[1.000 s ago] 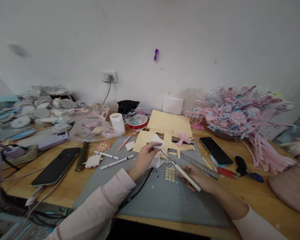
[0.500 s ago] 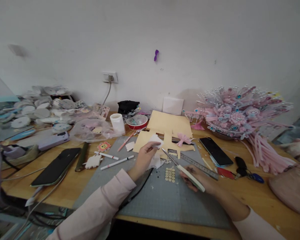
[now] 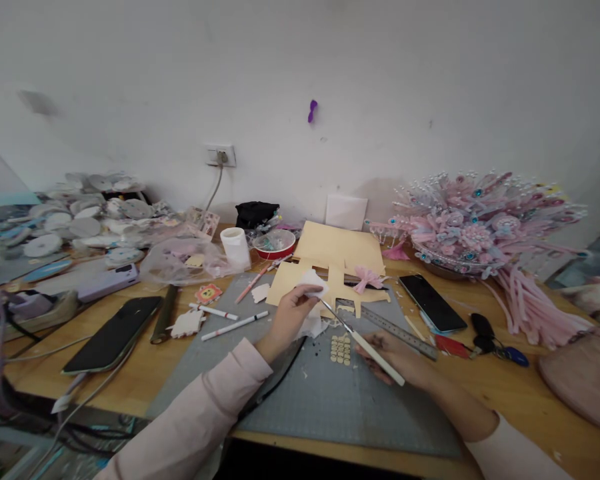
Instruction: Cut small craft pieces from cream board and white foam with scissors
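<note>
Between its pinched fingers, my left hand (image 3: pixel 294 312) holds a small piece of white paper (image 3: pixel 312 280) above the grey cutting mat (image 3: pixel 290 407). A pair of scissors (image 3: pixel 347 325) with pale handles is gripped in my right hand (image 3: pixel 391 355). Their metal tips reach up to the fingers of my left hand, close to the paper. Several small round cream discs (image 3: pixel 341 349) lie in rows on the mat, left of my right hand. Cut cream cardboard (image 3: pixel 336 283) lies behind both hands, and white paper scraps (image 3: pixel 312 327) rest under my left wrist.
A steel ruler (image 3: pixel 400 332) and a pink bow (image 3: pixel 366 279) lie near the cardboard. Two white pens (image 3: pixel 235 325) are at left. Phones (image 3: pixel 433 303) lie on both sides. A pink flower arrangement (image 3: pixel 475 227) stands right, with car keys (image 3: pixel 483 332) in front.
The scissors have turned in my right hand and their tips have shifted slightly left, nearer the paper. My left hand stays almost in place.
</note>
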A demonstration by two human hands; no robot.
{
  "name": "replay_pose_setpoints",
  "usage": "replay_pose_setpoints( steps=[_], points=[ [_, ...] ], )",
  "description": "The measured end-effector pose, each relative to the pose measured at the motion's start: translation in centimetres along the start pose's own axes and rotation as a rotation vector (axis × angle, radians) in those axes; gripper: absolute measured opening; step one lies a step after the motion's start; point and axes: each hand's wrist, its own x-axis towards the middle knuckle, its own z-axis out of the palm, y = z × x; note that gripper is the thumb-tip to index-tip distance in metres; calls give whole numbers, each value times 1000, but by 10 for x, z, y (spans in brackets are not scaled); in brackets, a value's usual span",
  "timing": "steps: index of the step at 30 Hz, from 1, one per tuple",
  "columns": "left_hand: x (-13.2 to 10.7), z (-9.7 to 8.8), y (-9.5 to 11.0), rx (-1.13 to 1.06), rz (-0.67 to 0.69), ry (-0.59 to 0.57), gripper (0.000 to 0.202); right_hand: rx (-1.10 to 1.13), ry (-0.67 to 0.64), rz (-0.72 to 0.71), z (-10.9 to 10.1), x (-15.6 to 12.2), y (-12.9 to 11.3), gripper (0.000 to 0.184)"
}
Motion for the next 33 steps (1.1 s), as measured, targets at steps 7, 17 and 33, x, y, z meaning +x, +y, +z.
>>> replay_pose_setpoints(
  steps=[7, 17, 33],
  points=[
    [-1, 0, 1, -7, 11, -1, 23, -27, -15, 2, -2, 1, 1, 42],
    [0, 0, 0, 0, 2, 6, 22, -28, -10, -17, -2, 1, 3, 43],
    [0, 0, -2, -12, -3, -9, 22, -71, -61, -33, -5, 3, 4, 40]
  ],
)
